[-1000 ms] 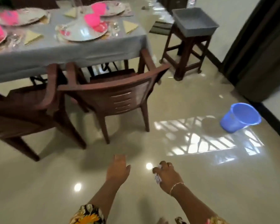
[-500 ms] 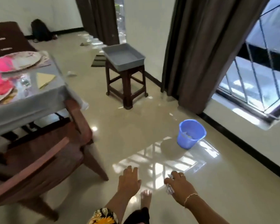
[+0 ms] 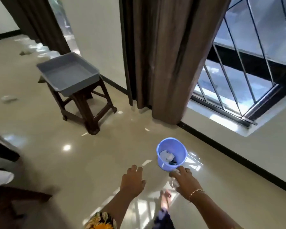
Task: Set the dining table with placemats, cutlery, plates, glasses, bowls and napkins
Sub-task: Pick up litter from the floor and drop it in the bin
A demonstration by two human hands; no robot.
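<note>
The fingers (image 3: 182, 171) of the right hand (image 3: 186, 180) are curled in and pinch a small, pale crumpled scrap (image 3: 174, 183). It is too blurred to tell what it is made of. The scrap sits at the inner side of that hand, above the floor (image 3: 89, 162) and just short of the near rim of a blue bucket (image 3: 170, 166). A thin gold bracelet (image 3: 196, 192) circles the right wrist.

The fingers (image 3: 134, 169) of the left hand (image 3: 132, 180) are straight, loosely spread, and hold nothing. The palm faces down over the floor, near the right hand but not touching it. A flowered sleeve (image 3: 101, 220) covers the left arm at the lower edge of the view. Between the two forearms a bare foot (image 3: 165, 197) stands on the floor.

The bucket stands upright on the glossy floor, just beyond the right hand and near the dark skirting of the wall under the window (image 3: 248, 60). Inside it lie white scraps (image 3: 166, 155) and something dark against the near wall.

Farther off, toward the far-left part of the floor, a grey tray (image 3: 53, 66) rests on top of a dark brown stool (image 3: 89, 109). A brown curtain (image 3: 168, 63) hangs to the floor between the stool and the window, which has a metal grille. At the left edge blurred dark chair parts (image 3: 3, 151) show.
</note>
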